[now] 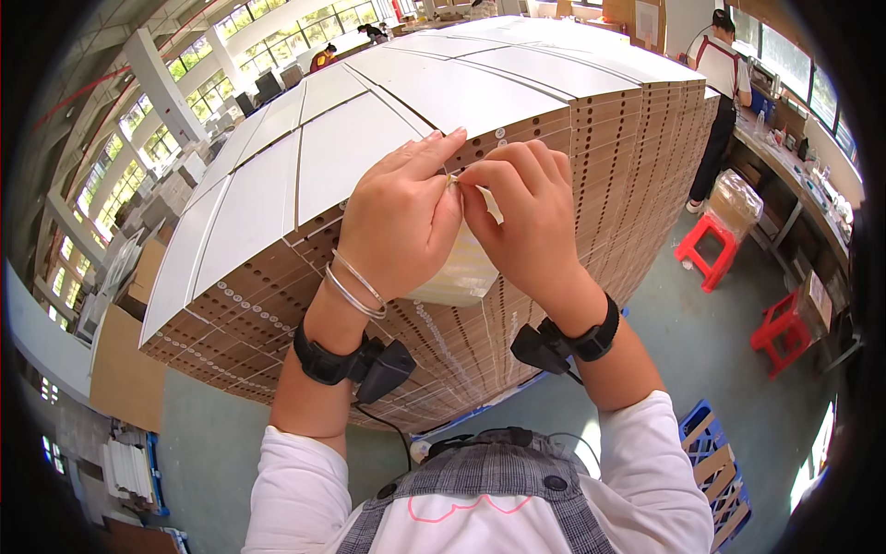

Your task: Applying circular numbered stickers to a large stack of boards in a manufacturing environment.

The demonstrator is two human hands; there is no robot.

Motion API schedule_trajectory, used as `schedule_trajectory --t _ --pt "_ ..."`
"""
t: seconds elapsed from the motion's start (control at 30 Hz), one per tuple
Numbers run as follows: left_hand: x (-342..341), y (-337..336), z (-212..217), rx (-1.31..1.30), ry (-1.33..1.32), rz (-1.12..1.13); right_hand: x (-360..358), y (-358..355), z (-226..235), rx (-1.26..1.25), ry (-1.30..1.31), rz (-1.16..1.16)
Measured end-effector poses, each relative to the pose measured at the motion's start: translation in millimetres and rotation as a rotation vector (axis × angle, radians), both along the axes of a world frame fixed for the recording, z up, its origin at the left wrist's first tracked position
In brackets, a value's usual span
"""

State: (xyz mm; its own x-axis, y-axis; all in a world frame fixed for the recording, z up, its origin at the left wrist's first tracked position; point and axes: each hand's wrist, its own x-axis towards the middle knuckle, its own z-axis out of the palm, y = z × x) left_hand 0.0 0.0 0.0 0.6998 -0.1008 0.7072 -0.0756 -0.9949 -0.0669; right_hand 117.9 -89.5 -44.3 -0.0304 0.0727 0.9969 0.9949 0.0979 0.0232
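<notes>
The tall stack of white-faced brown boards with rows of drilled holes (443, 120) fills the workshop floor; red stools (706, 254) stand off its right side. At its near edge, the left hand (399, 217) and right hand (526, 217) pinch a small pale translucent bag (461, 268) with their fingers. A firm grip close to the bag's top seems best.

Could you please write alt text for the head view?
Both hands, the left hand and right hand, pinch a small pale item together above a tall stack of white-topped brown boards. Another person stands beyond it, near red stools.
</notes>
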Motion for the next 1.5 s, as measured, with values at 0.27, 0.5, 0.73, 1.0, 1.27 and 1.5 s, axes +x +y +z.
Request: schedule_trajectory --t 0.27,0.5,0.73,1.0,1.27,1.5 --pt "-3 -2 2 0.084 -0.001 0.023 -2 1 -15 -0.028 0.289 0.277" --pt "-2 0 1 0.087 -0.011 0.035 31 -9 -51 -0.024 0.930 0.499" --pt "-1 -2 0 0.090 -0.009 0.032 34 -4 -51 -0.201 0.939 0.428" --pt "-2 -3 1 0.096 -0.009 0.032 30 1 -48 -0.229 0.872 0.336" --pt "-1 -2 0 0.101 -0.011 0.044 27 -1 -39 -0.265 0.574 -0.066" --pt "-4 -11 6 0.092 0.026 0.042 45 -19 -44 -0.344 0.678 -0.254"
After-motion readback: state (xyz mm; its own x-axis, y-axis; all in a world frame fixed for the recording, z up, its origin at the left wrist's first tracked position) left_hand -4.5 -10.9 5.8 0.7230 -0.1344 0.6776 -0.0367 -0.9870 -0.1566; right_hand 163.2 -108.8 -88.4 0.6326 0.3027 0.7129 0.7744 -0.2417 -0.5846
